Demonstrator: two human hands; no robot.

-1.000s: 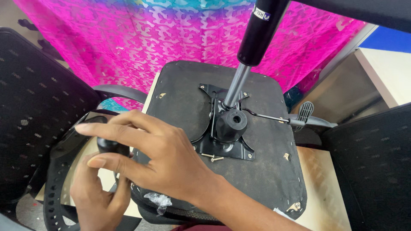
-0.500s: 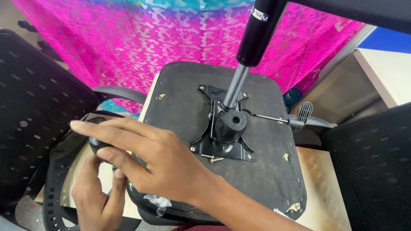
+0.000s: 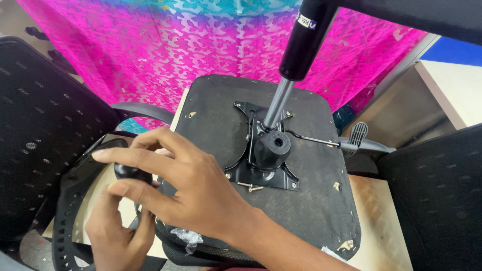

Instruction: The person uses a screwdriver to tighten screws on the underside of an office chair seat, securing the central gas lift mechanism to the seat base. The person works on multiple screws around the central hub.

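Here, both hands curled round black knob, beside upturned seat

I see black knob under my right hand — black seat underside right of it; beyond hand, magenta-and-teal patterned cloth; grey gas-lift rod — black mesh backrest left.

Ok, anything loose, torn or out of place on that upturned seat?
Yes. Two loose screws lie on the seat underside beside the black mounting plate, and a torn scrap of clear plastic hangs at its near edge.
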